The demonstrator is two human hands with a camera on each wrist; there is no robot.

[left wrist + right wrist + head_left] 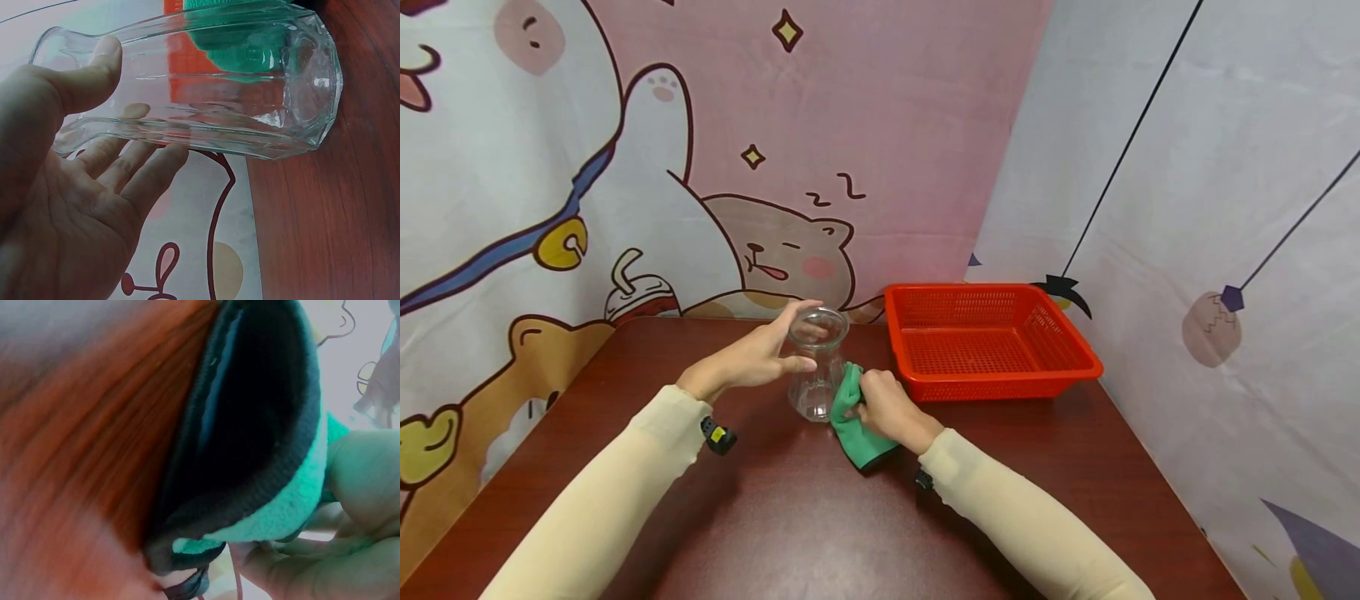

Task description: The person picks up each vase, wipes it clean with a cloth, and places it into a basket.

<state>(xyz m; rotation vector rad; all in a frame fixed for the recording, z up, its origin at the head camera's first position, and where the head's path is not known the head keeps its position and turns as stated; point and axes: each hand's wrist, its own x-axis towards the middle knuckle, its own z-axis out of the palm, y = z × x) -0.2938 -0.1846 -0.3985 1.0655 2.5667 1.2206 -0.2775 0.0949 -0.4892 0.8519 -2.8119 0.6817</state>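
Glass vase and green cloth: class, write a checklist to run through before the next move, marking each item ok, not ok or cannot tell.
1. Left hand holds the glass vase near its rim: ok.
2. Vase base rests on the table: ok.
3. Right hand grips the green cloth: ok.
4. Cloth touches the vase wall: ok.
5. Red basket stands apart from the vase: ok.
6. Vase is clean and dry: cannot tell.
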